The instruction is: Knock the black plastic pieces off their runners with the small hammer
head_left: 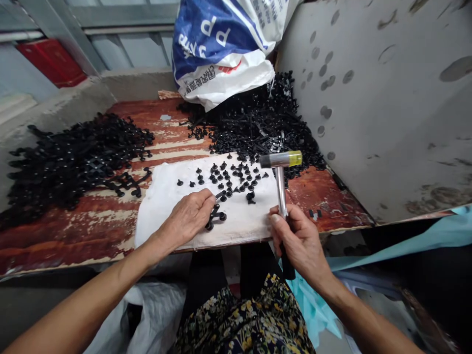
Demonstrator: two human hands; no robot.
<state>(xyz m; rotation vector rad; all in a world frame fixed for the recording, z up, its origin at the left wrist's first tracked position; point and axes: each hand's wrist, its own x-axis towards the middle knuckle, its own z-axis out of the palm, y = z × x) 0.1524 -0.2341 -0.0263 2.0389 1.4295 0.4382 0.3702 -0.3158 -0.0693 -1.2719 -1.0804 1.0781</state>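
My right hand (pixel 298 241) grips the handle of a small hammer (pixel 280 167), which has a metal head with a yellow tip and stands upright above the cloth. My left hand (pixel 188 216) rests on a white folded cloth (pixel 173 206), its fingertips curled against a black plastic runner piece (pixel 215 218). Several small black plastic studs (pixel 224 179) lie scattered across the cloth between my hands. Behind the cloth is a large heap of black plastic pieces (pixel 254 118), and a second heap (pixel 73 162) spreads to the left.
The cloth and heaps lie on a worn red-painted wooden board (pixel 165 115). A blue-and-white woven sack (pixel 221 49) slumps at the back, and a scuffed grey panel (pixel 372 98) walls the right side. A concrete ledge (pixel 55 101) edges the left.
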